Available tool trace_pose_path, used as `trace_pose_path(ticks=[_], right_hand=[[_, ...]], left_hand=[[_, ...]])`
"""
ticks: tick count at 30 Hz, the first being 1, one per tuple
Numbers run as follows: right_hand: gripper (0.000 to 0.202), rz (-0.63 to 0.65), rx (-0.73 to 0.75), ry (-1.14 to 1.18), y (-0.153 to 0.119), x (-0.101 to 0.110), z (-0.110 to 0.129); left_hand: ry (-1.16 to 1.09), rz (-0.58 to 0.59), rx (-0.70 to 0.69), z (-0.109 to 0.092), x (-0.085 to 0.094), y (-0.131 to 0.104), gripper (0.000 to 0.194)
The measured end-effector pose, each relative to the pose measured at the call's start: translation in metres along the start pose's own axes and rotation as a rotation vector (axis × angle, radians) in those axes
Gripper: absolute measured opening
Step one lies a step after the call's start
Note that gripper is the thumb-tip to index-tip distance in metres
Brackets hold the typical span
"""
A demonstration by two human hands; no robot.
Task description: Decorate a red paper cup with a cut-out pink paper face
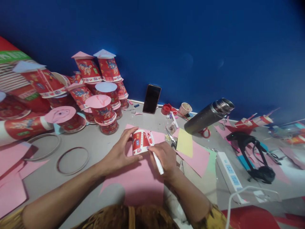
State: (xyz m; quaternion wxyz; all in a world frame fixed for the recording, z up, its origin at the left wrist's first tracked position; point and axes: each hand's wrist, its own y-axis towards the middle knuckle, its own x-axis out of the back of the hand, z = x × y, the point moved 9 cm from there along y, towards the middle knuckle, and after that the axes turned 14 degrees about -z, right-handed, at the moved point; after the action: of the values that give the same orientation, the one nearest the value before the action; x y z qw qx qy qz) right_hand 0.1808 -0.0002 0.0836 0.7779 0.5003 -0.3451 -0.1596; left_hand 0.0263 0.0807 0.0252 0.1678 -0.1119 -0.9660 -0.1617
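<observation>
A red printed paper cup (138, 142) lies on its side over a pink paper sheet (145, 187) in front of me. My left hand (122, 149) is closed around its left end, thumb below and fingers above. In my right hand (165, 157) is a white marker pen (158, 163), slanting up to the left. The pen's upper end lies against the right part of the cup; its tip is hard to make out. A large rounded piece is cut out of the pink sheet's lower left edge.
Stacked red cups with paper tops (102, 109) stand on the left, near two rings (72, 160). A phone (152, 98) leans on the blue wall. Scissors (173, 143), a steel flask (207, 117), a power strip (230, 176) and a black headset-like frame (250, 156) are on the right.
</observation>
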Motion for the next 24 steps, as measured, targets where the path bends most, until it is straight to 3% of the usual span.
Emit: trace_pose_path(ticks=[4,11,24], right_hand=[[0.032,0.023,-0.027,0.034,0.001,-0.001,0.000],[0.025,-0.014,-0.155,0.227,0.017,0.015,-0.002],[0.013,0.055,-0.191,0.281,0.008,-0.001,-0.003]], left_hand=[[0.019,0.022,0.012,0.000,-0.002,0.004,0.084],[0.176,-0.128,-0.096,0.001,0.009,0.015,0.078],[0.169,-0.095,-0.158,0.001,0.007,0.013,0.078]])
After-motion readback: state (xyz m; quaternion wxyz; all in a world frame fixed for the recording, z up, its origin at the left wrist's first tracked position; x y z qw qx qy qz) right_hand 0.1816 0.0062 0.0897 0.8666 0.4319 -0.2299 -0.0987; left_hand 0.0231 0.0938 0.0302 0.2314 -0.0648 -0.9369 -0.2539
